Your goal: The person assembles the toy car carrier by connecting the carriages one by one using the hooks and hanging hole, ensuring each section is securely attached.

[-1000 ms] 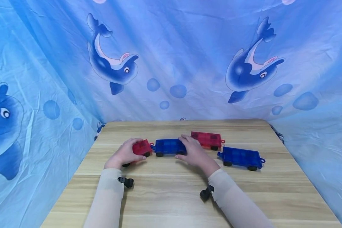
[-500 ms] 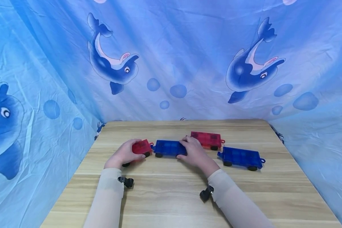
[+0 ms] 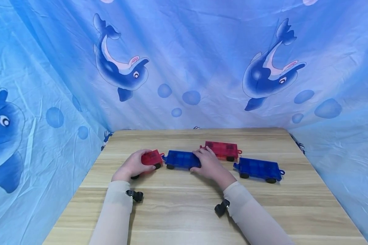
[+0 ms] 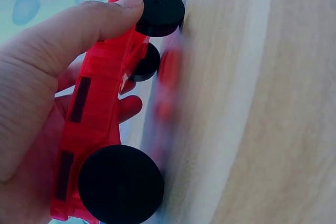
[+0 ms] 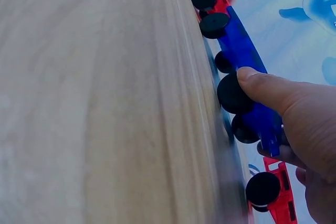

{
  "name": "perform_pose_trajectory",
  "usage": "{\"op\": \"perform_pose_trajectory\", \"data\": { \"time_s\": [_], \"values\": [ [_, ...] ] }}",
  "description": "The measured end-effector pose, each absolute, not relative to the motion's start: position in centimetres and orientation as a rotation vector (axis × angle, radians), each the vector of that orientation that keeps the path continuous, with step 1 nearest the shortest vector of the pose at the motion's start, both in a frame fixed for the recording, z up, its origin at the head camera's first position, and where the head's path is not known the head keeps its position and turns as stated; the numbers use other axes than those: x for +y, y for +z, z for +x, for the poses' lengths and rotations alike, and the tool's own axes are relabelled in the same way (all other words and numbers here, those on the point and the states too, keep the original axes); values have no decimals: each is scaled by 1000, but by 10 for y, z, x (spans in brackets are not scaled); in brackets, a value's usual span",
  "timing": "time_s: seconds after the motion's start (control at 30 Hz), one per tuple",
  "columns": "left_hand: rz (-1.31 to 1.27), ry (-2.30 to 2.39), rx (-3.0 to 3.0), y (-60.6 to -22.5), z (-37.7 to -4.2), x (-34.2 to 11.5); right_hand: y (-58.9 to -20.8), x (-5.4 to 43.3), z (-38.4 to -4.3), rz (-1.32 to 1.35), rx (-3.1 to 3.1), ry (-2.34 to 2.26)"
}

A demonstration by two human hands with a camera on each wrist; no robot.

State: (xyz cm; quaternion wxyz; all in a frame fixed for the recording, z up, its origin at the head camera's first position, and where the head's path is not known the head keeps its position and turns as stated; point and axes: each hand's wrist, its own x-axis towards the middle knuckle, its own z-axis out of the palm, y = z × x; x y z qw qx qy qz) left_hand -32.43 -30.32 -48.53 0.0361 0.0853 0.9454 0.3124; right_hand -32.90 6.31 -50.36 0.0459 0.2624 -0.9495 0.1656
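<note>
My left hand (image 3: 134, 165) grips a translucent red toy train car (image 3: 152, 158) with black wheels, thumb on the near side by a front wheel and fingers behind it. To its right, my right hand (image 3: 211, 165) holds the right end of a blue toy train car (image 3: 181, 159) between thumb and fingers. The hook at the blue car's left end meets the red car's loop in the head view. In the right wrist view the thumb presses by a wheel of the blue car (image 5: 242, 51). Part of each held car is hidden by the hand.
A second red car (image 3: 222, 150) stands just behind my right hand. Further right is another blue car (image 3: 259, 169), hook to the left and loop to the right. All are on a wooden table (image 3: 178, 207), with a dolphin-print curtain (image 3: 184, 61) behind and at the sides.
The held blue car's right end has swung slightly toward me along with my right hand, uncovering the left end of the rear red car. My left hand stays almost in place.
</note>
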Motion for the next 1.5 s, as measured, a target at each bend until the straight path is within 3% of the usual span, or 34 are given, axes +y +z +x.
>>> {"op": "perform_pose_trajectory", "data": {
  "time_s": [1.5],
  "values": [
    [319, 1048, 2852, -479, -322, -298, -503, 64, -325, 768, -2907, 561]
  ]
}}
